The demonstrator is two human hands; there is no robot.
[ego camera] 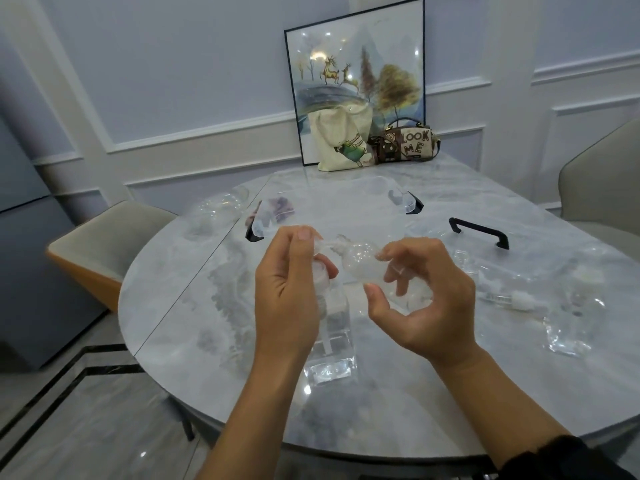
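My right hand (pixel 426 299) grips a small clear plastic bottle (pixel 360 263) held sideways above the marble table (pixel 194 327), its neck pointing left. My left hand (pixel 287 285) pinches a small clear cap or pump piece (pixel 322 245) at the bottle's neck, thumb up. Just under my hands a tall square clear bottle (pixel 332 344) with a white pump top stands on the table.
A clear box with black clips (pixel 412 202) sits further back, and a clear lid with a black handle (pixel 479 232) lies to the right. More clear bottles (pixel 571 323) lie at right and clear containers (pixel 214 211) at left. Bags and a framed picture (pixel 356 81) stand at the back. Chairs flank the table.
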